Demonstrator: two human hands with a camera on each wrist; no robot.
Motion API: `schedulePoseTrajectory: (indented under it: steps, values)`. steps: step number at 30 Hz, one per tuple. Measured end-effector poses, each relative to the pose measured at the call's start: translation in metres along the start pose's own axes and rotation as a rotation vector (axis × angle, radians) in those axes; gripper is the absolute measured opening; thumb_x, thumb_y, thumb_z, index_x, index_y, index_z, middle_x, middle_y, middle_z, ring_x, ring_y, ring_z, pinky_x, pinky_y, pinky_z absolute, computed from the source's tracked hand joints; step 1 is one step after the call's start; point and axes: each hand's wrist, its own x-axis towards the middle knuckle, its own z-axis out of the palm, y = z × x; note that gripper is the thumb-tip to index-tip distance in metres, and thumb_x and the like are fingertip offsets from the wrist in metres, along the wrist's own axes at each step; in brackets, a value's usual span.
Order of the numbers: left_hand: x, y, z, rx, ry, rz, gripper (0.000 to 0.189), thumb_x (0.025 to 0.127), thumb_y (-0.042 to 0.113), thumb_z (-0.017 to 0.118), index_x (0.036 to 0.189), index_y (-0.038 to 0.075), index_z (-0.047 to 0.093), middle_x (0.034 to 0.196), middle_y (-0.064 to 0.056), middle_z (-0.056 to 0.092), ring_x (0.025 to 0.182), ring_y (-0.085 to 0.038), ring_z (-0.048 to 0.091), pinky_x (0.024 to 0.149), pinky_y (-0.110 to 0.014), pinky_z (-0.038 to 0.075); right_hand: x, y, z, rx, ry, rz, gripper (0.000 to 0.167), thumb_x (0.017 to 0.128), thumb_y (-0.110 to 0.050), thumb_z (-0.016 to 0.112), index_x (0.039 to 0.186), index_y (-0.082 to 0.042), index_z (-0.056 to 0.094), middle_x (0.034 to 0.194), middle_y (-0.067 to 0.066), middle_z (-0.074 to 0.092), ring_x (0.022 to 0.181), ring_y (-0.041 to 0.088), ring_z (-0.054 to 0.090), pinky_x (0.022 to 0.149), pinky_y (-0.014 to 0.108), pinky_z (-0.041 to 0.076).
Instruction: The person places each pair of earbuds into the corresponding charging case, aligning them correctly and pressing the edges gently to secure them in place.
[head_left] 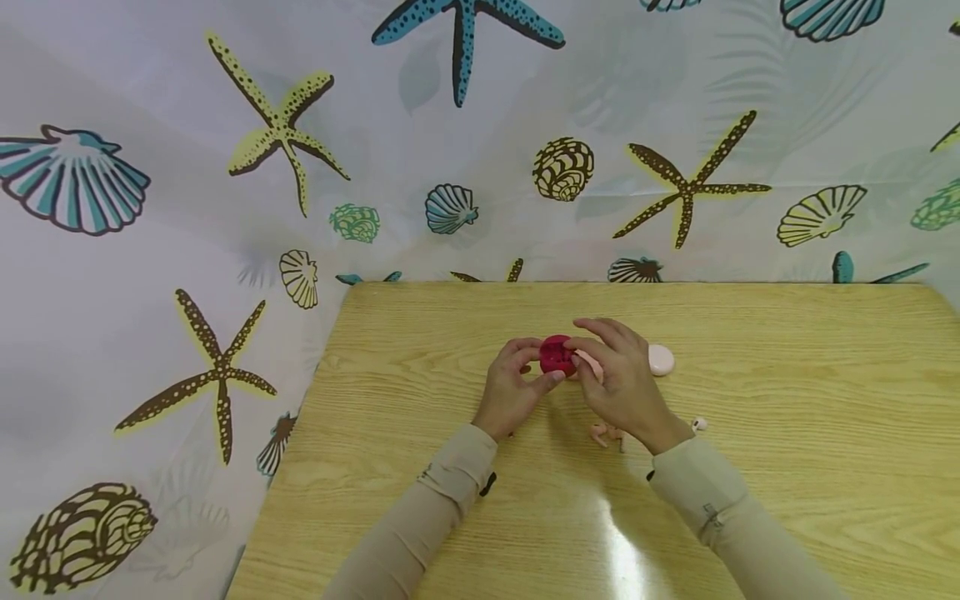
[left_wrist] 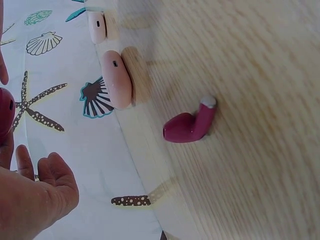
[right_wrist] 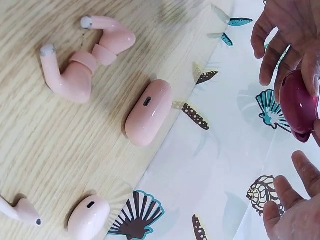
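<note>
Crimson case (head_left: 557,357): being held up above the table (head_left: 375,417), between both hands; showing a darker inside toward the head view, though with contents too small and shaded to be sure of.
Left hand (head_left: 517,379): gripping the case from its left side, with thumb pressing at the near edge and fingers curling round the far edge.
Right hand (head_left: 618,367): pinching at the right edge of the same case with thumb and forefinger, while raising the other fingers clear.
Crimson earbud (left_wrist: 192,122): lying loose on the table, showing a silver stem tip in the left wrist view.
Pink case (right_wrist: 150,112): resting on the table, turning its charging port toward the right wrist view; sitting partly behind the right hand in the head view.
Pink earbuds (right_wrist: 75,80): lying as a pair on the table, nearer the person than the pink case, with ear tips facing each other.
Pale case (head_left: 661,360): resting just right of the right hand.
White earbud (head_left: 699,423): lying near the right cuff, nearer the person than the pale case.
Sleeves (head_left: 420,500): covering both forearms in beige.
Cloth (head_left: 150,292): hanging behind and left of the table, showing printed starfish and shells.
</note>
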Motion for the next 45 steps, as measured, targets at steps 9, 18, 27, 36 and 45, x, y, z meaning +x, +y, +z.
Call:
schedulePoseTrajectory:
  steps: [9,18,27,36,45]
  values:
    - [0.001,0.001,0.000,-0.003,-0.006,0.006,0.027,0.084,0.024,0.072,0.102,0.004,0.070,0.124,-0.008,0.057,0.120,-0.024,0.053,0.097,-0.045,0.047,0.002,0.001,-0.004,0.007,-0.066,-0.003,0.023,0.082,0.001,0.066,0.103,-0.006,0.073,0.127,0.019,0.062,0.122,0.041,0.049,0.099,0.066,0.030]
    - [0.000,0.003,0.000,-0.005,-0.004,0.008,0.026,0.084,0.023,0.072,0.101,0.004,0.070,0.123,-0.008,0.058,0.120,-0.024,0.053,0.096,-0.046,0.047,0.006,0.004,-0.005,-0.001,-0.089,0.003,0.014,0.082,-0.003,0.070,0.095,-0.008,0.073,0.124,0.017,0.064,0.121,0.041,0.050,0.098,0.065,0.031]
    - [-0.001,0.001,-0.001,0.000,-0.016,0.007,0.028,0.085,0.024,0.072,0.104,0.004,0.070,0.125,-0.007,0.057,0.121,-0.025,0.052,0.097,-0.046,0.047,0.009,0.005,-0.007,-0.031,-0.103,-0.039,0.013,0.081,-0.006,0.073,0.093,-0.008,0.074,0.123,0.016,0.064,0.120,0.039,0.051,0.098,0.066,0.032]
    - [0.000,0.000,-0.002,-0.005,-0.018,0.004,0.026,0.085,0.022,0.072,0.104,0.004,0.069,0.125,-0.007,0.057,0.121,-0.024,0.052,0.098,-0.046,0.047,0.011,0.006,-0.008,-0.048,-0.128,-0.059,0.015,0.079,-0.002,0.074,0.093,-0.007,0.074,0.122,0.016,0.064,0.121,0.040,0.049,0.098,0.065,0.031]
    - [0.001,-0.001,-0.002,-0.025,-0.008,0.004,0.026,0.085,0.023,0.071,0.103,0.004,0.070,0.125,-0.007,0.057,0.120,-0.024,0.052,0.097,-0.044,0.047,0.012,0.007,-0.012,-0.025,-0.167,-0.084,0.026,0.081,0.001,0.068,0.105,-0.009,0.072,0.129,0.016,0.060,0.123,0.041,0.047,0.098,0.066,0.029]
